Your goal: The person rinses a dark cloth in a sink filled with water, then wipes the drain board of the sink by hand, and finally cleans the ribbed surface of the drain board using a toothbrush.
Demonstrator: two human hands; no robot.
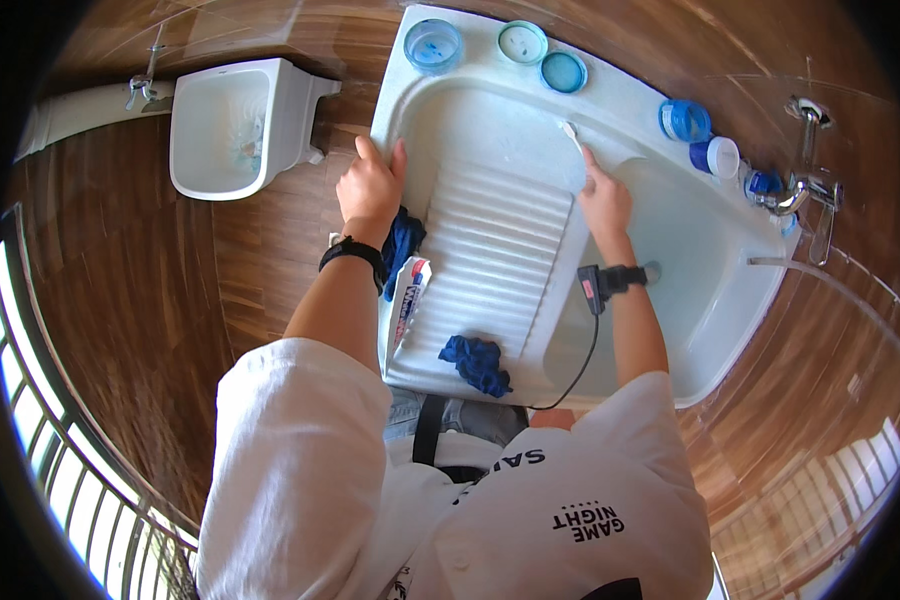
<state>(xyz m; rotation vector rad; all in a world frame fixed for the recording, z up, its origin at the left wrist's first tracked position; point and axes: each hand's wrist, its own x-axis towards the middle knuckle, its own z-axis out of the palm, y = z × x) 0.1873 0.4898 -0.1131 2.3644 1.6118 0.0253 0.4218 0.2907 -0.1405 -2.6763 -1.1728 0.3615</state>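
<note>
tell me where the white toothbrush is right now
In the head view, the white toothbrush is right of centre, held in the right hand, its head just beyond the far right corner of the ridged washboard.

— What colour is the sink?
— White, its washboard striped in even bands; the toothbrush is white too.
— And the cloths?
— Dark blue, both the near cloth and the left cloth.
— The far edge?
— A clear blue tub on the left, then a pale mint dish and a teal dish (blue rather runs the show here); farther right, a bright blue jar.
— The box?
— White, marked red and blue.
— And the floor?
— Brown, streaked like wood grain.
</note>
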